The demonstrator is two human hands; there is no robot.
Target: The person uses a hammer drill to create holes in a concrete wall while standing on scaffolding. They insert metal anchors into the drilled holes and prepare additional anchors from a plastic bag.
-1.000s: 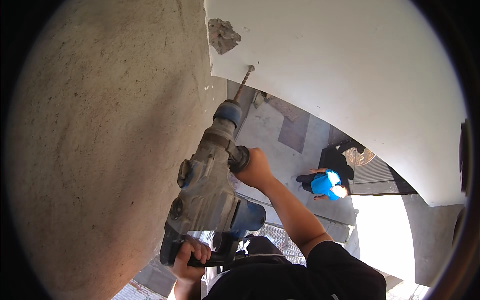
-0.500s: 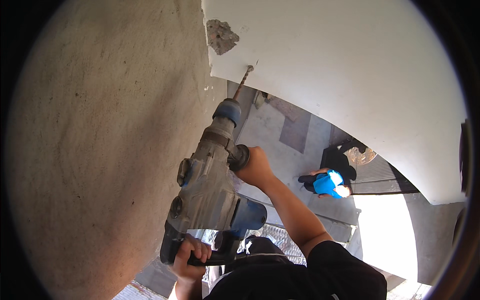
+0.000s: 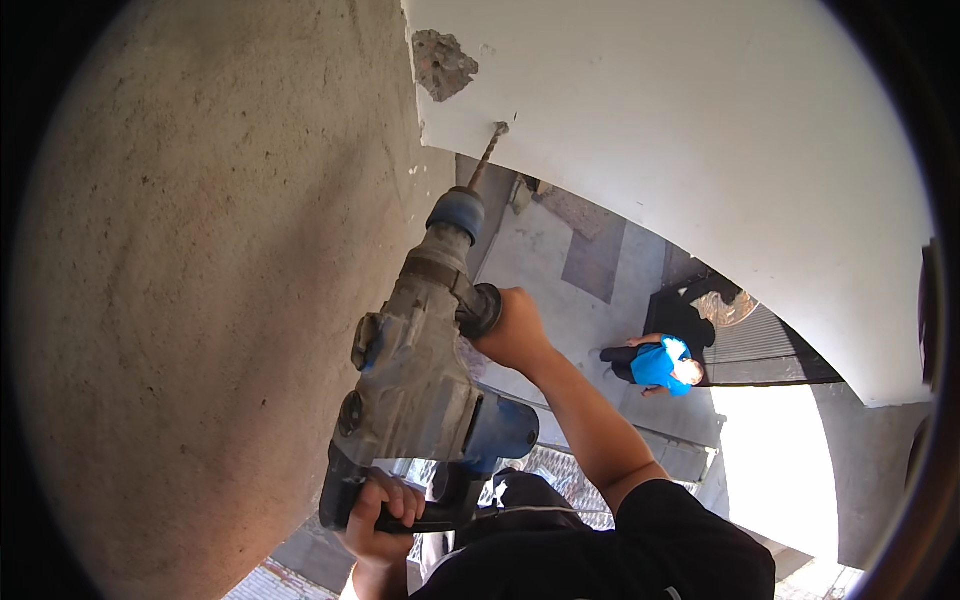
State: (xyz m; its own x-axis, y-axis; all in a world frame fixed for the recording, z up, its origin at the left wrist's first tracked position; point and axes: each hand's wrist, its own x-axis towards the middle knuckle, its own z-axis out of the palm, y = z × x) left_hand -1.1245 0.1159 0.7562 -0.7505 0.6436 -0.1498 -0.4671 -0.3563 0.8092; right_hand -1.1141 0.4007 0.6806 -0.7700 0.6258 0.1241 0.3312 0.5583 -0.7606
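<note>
Within the left fingers (image 3: 398, 497) sits the drill handle (image 3: 443, 516).

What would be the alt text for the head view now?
A dusty grey-and-blue power drill, its bit touching a white surface near a chipped patch, is held with the left grip on the rear handle and right grip on the side handle. A rough wall fills the left; a person in blue is in the background.

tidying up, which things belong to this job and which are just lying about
In use:
- grey-and-blue power drill
- brown spiral metal bit
- white painted surface

Apparently lying about:
- round tan object, kind unclear
- dark-grey rectangle, possibly floor
</note>
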